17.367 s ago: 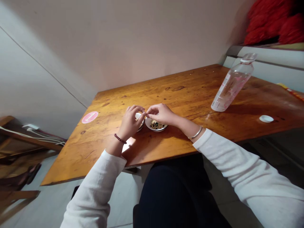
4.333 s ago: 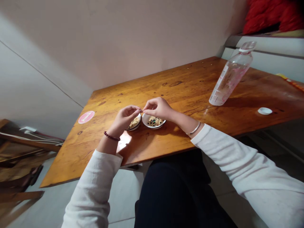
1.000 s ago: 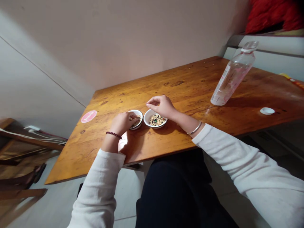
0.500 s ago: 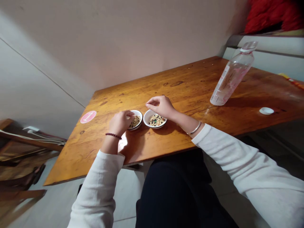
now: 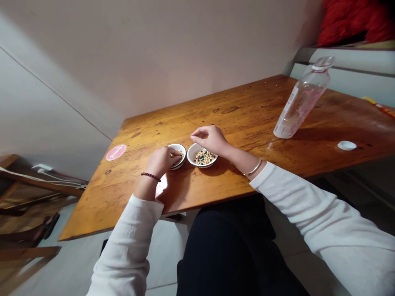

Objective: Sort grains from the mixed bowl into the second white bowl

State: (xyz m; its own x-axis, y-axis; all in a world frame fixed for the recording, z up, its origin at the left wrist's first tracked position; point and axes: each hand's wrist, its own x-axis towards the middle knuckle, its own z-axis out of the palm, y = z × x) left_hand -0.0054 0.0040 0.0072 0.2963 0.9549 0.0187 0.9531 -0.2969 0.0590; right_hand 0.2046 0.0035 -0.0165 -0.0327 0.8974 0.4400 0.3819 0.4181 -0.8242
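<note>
Two small white bowls stand side by side on the wooden table, the left bowl [image 5: 184, 149] and the right bowl [image 5: 190, 155]. Each holds small beads, mostly cream with some dark ones; a few green and orange ones show on the right. My left hand [image 5: 162, 159] reaches into the left bowl from its left side, fingers pinched together among the beads. Over the back rim of the right bowl hovers my right hand [image 5: 211, 139], thumb and fingertips together. Whatever lies between the fingertips of either hand is too small to make out.
A clear plastic bottle [image 5: 300, 102] stands at the right of the table [image 5: 148, 189], with a white cap [image 5: 347, 145] nearby. A round pink sticker [image 5: 116, 152] is at the left. A wall borders the back edge. Cables [image 5: 58, 179] run beyond the left edge.
My left hand has moved slightly right and lower into the left bowl, its fingers now down among the beads. My right hand has stayed almost where it was, still pinched.
</note>
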